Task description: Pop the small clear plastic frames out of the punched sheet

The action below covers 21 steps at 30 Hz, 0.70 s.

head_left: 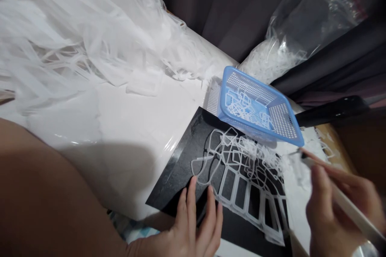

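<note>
My left hand (200,223) lies with its fingers stretched and spread at the near edge of a black mat (177,168). Its fingertips touch or nearly touch a translucent white sheet of joined rectangular frames (241,194). Past that sheet, a tangle of loose thin white frames (244,150) covers the mat's upper part. On the right, my right hand (343,209) is closed around a white pen-like tool (356,213) with a dark collar and a thin tip. The tip is apart from the frames, over the white surface; its exact kind is unclear.
Beyond the mat stands a blue perforated basket (256,124) with small white frames inside. A clear plastic bag (283,48) of similar pieces leans behind it. Translucent white strips and sheets (99,28) are heaped across the left of the white table (126,116). Dark curtains (208,4) hang behind.
</note>
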Tool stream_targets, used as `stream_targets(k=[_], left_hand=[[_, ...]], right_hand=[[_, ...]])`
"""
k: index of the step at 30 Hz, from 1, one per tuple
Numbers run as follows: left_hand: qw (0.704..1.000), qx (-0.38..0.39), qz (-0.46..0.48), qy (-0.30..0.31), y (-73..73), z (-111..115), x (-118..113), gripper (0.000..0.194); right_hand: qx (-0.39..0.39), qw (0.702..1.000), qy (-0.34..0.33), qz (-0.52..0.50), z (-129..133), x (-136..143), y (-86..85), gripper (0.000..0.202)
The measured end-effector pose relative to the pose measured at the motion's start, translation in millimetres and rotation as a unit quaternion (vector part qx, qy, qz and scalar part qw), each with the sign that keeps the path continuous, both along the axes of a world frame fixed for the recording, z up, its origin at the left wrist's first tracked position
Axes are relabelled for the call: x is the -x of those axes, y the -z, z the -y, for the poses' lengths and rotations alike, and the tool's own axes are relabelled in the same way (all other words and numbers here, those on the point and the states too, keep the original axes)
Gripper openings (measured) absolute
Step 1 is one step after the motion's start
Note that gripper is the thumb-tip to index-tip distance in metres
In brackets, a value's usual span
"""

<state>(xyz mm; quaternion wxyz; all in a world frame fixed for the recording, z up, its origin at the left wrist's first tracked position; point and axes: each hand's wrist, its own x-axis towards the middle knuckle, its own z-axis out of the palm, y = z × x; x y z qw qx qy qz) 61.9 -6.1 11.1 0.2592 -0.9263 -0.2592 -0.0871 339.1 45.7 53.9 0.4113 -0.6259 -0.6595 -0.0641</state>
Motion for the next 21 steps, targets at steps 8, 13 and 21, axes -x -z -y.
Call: stream_targets(k=[8,13,21], left_hand=[[0.996,-0.064,-0.055,-0.008,0.6,-2.7,-1.3,0.052],[0.998,-0.051,-0.035,0.004,1.0,-3.4,-2.2,0.055],[0.998,-0.039,-0.051,0.016,-0.2,-4.3,-2.3,0.054]], right_hand=[[0.257,0.931,-0.26,0.0,6.5,27.5,-2.0,0.006],[0.325,0.877,-0.353,-0.004,12.3,43.1,-1.5,0.009],[0.3,0.884,-0.357,-0.02,12.8,51.9,-1.7,0.009]])
